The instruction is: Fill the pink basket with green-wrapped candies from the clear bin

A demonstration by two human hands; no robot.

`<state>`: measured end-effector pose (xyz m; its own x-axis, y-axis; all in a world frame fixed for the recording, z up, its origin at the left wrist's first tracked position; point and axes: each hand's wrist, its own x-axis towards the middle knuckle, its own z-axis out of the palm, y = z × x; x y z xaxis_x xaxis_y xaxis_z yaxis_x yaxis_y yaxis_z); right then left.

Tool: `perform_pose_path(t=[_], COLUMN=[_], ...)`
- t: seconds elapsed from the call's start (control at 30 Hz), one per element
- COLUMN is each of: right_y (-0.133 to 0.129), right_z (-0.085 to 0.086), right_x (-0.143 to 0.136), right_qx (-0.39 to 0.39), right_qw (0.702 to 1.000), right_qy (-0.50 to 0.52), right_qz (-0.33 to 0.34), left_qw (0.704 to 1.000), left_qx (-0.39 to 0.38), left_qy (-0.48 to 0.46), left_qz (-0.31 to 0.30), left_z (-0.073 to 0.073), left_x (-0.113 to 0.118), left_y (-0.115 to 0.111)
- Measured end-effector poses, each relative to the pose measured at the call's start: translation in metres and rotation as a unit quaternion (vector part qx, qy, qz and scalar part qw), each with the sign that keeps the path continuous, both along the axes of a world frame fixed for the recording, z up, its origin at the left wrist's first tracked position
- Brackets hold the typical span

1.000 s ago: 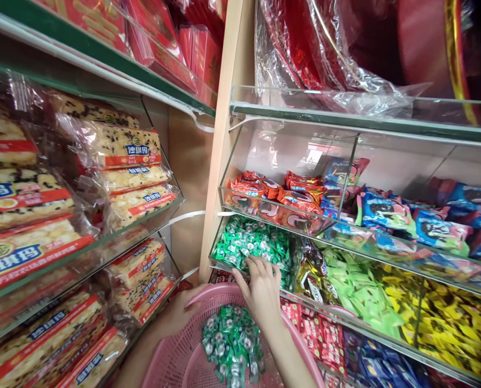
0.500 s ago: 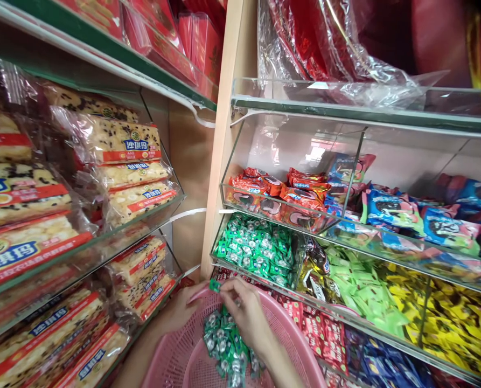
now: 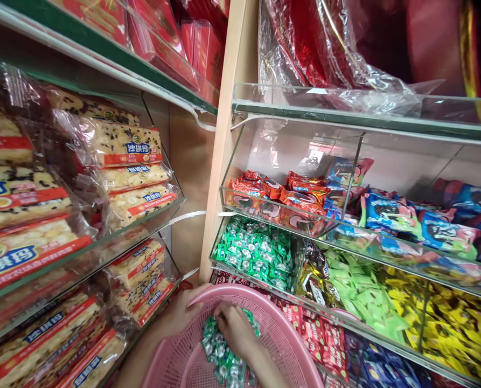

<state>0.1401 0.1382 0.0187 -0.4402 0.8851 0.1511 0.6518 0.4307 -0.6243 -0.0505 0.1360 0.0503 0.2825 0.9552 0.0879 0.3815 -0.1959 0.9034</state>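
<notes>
Head view: my left hand [image 3: 183, 308] clamps the pink basket [image 3: 291, 328]; green candies [image 3: 219, 353] lie under my right hand [image 3: 237, 330], grip unclear.

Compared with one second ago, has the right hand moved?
Yes. Judged against the fixed wooden post, the right hand has moved down, away from the shelved green candies and into the pink basket.

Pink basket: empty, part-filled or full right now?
Part-filled: green-wrapped candies lie heaped inside the pink basket, with bare mesh showing on both sides of the pile.
</notes>
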Motion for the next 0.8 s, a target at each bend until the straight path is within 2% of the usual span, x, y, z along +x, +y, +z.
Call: perform_pose_path(t=[0.23,0.4,0.8], right_y=[-0.0051,-0.0059,-0.0031], right_z=[0.0001,0.0021,0.0060], right_x=[-0.0026,-0.0023,-0.0066], right_qx=[0.000,0.012,0.103], right_qw=[0.998,0.997,0.980], right_qy=[-0.059,-0.081,-0.171], right_qz=[0.001,0.016,0.021], left_qw=[1.000,1.000,1.000], left_qx=[0.000,0.003,0.003], left_qy=[0.011,0.008,-0.008], left_qz=[0.016,0.003,-0.008], left_z=[0.0021,0.0048,0.0018], left_x=[-0.0001,0.0005,-0.0009], left_y=[-0.0029,-0.0019,0.0000])
